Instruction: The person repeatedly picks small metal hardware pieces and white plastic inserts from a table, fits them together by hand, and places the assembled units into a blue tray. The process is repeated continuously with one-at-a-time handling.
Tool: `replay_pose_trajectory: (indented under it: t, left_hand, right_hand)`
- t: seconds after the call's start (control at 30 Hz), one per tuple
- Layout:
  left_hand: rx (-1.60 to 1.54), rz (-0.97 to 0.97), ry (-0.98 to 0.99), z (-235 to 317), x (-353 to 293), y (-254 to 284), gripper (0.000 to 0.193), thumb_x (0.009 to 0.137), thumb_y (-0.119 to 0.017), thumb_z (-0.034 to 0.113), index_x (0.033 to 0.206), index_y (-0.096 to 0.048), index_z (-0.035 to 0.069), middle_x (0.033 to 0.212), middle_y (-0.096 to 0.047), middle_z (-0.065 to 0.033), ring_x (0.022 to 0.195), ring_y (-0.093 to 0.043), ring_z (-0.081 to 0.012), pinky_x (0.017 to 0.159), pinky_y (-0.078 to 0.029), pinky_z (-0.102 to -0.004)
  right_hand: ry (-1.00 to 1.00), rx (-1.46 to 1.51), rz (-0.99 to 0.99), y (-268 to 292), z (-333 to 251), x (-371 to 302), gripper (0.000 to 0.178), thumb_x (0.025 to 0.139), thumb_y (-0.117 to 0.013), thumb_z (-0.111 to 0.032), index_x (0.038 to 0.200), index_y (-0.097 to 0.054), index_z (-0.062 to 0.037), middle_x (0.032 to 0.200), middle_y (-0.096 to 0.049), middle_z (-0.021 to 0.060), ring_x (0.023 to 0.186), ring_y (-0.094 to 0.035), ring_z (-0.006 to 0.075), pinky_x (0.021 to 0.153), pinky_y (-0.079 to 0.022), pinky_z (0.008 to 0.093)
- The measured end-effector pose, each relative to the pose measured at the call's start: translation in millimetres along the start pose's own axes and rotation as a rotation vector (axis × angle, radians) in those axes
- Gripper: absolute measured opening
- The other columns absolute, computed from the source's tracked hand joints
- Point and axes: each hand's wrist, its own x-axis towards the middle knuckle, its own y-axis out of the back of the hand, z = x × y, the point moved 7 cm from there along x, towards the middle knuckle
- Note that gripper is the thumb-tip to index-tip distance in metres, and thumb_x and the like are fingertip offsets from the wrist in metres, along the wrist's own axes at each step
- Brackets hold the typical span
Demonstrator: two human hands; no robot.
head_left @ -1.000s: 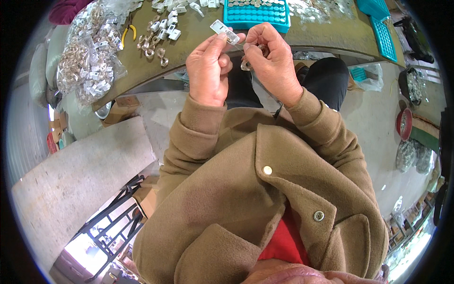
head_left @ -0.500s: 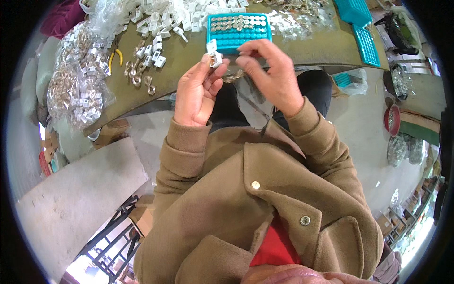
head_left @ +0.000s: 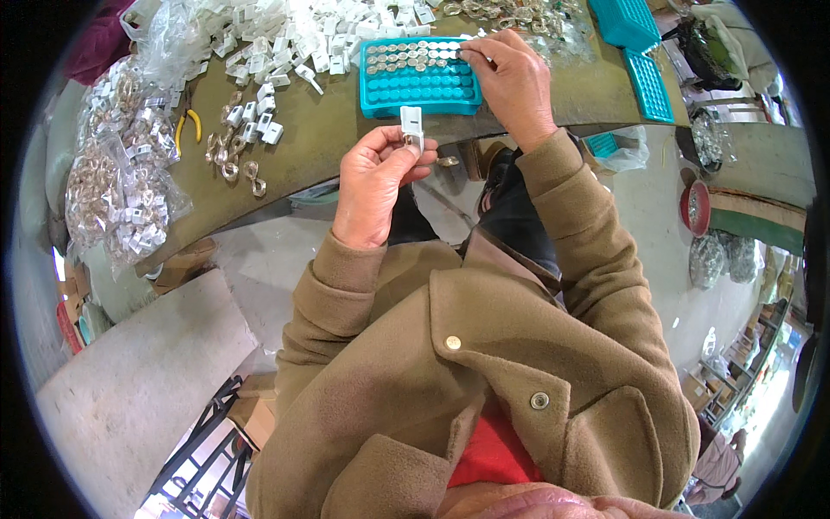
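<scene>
**Small white clip held over the table edge**

Fingers of our left hand (head_left: 373, 177) pinched a small white clip (head_left: 411, 122) with a metal ring at its base, holding it up just in front of the teal tray (head_left: 380, 97). Our right hand (head_left: 512, 80) reached to the tray's far right corner, fingertips closed narrow on its round metal pieces; we could not tell if it held one. White clips (head_left: 294, 43) lay piled behind the tray, and yellow pliers (head_left: 187, 126) lay to the left.
</scene>
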Motion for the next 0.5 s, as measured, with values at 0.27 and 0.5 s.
replay_pose_trajectory:
  t: [0.27, 0.5]
  left_hand:
    - [-0.065, 0.008, 0.083, 4.0, 5.4, -2.1, 0.024, 0.097, -0.060, 0.013, 0.116, -0.061, -0.001, 0.107, -0.070, -0.0120, 0.093, -0.069, -0.0150, 0.076, -0.057, -0.0247]
    - [-0.156, -0.036, 0.034, 14.5, 18.9, -5.4, 0.027, 0.098, -0.057, 0.010, 0.121, -0.059, -0.004, 0.112, -0.069, -0.0149, 0.100, -0.069, -0.0180, 0.082, -0.059, -0.0272]
  right_hand:
    - [0.164, -0.085, -0.055, -1.7, -13.8, 0.2, 0.018, 0.083, -0.069, -0.015, 0.101, -0.069, -0.0108, 0.082, -0.063, 0.0075, 0.080, -0.062, 0.0310, 0.071, -0.050, 0.0419]
    - [0.000, 0.105, -0.183, -8.4, -3.7, 10.3, 0.013, 0.085, -0.066, -0.015, 0.094, -0.072, -0.0078, 0.080, -0.063, 0.0120, 0.078, -0.062, 0.0341, 0.071, -0.050, 0.0426]
